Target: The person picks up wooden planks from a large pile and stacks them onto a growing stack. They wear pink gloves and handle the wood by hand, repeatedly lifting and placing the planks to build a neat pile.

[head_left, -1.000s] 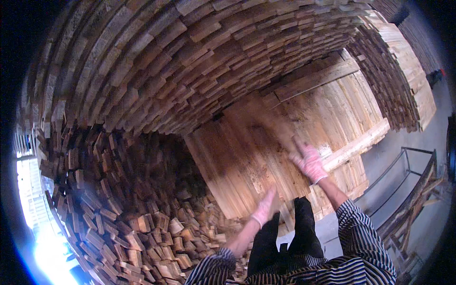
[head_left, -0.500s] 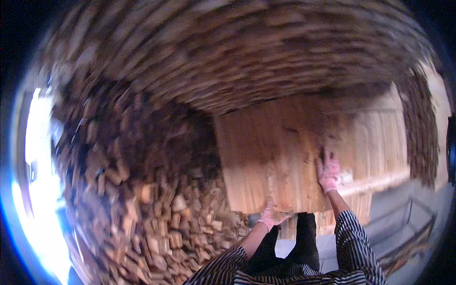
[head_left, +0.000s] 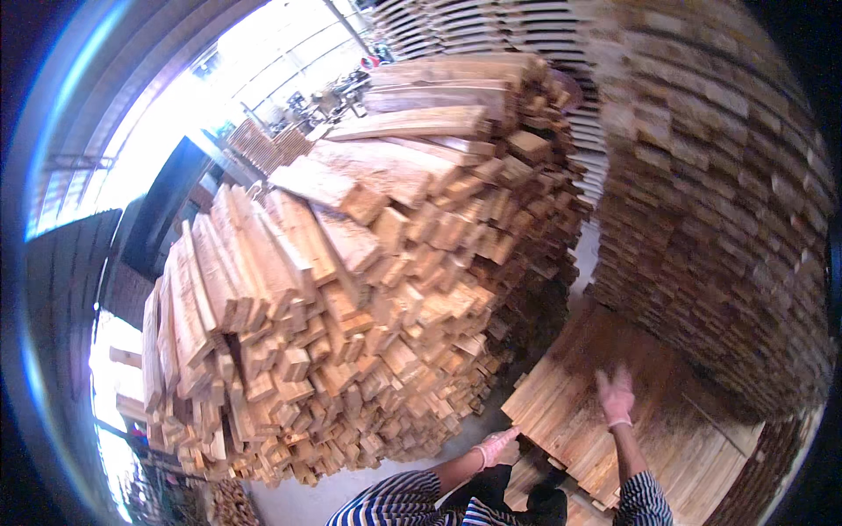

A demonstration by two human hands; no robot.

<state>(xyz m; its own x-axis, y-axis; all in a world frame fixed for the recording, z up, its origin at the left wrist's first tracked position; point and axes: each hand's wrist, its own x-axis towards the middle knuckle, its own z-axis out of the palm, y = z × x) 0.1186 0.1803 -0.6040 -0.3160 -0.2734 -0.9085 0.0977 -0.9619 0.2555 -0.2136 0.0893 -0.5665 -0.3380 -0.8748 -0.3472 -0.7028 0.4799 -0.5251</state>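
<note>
A flat layer of light-brown wooden boards point(head_left: 561, 438), laid side by side, lies low in front of me at the lower right. My right hand point(head_left: 616, 399), in a pink-and-white glove, is over its top with the fingers spread; motion blurs it. At the layer's near left corner is my left hand point(head_left: 497, 447), gloved the same way, with a digit stretched out against the edge. Its other fingers are partly hidden. Neither hand has a single board lifted.
A big heap of sawn timber pieces point(head_left: 386, 298) rises to the left, ends facing me. A tall stack of wood point(head_left: 702, 219) stands close on the right. Concrete floor point(head_left: 351, 491) shows below the heap. Bright daylight enters at the upper left.
My view has swung left and up, bringing the timber heap into the middle and the boards to the lower right. Both hands stay at the board layer.
</note>
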